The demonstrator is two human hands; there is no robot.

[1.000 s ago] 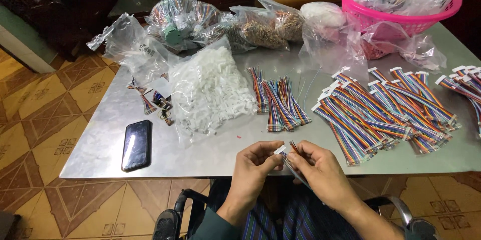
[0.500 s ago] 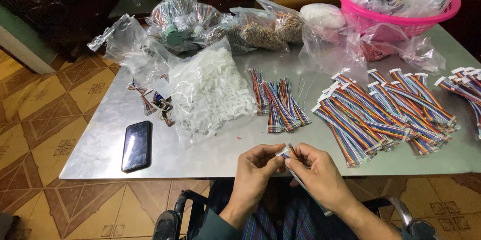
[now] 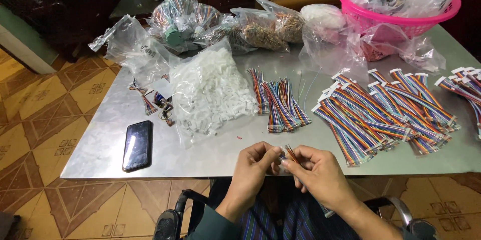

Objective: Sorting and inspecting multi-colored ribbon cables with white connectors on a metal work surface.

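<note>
At six o'clock, just off the near edge of the metal counter, we hold our hands close together, fingertips almost meeting. Our left hand and our right hand both pinch a short rainbow ribbon cable, whose wire ends stick up between the fingers; the small part at the left fingertips is too small for us to make out. At nine o'clock from the hands a dark phone lies flat on the counter. At eleven o'clock sits a clear bag of white connectors. At twelve o'clock lies a loose bundle of cut cables, and at two o'clock finished cables with white plugs fan out. A pink basket stands farther back at one o'clock.
</note>
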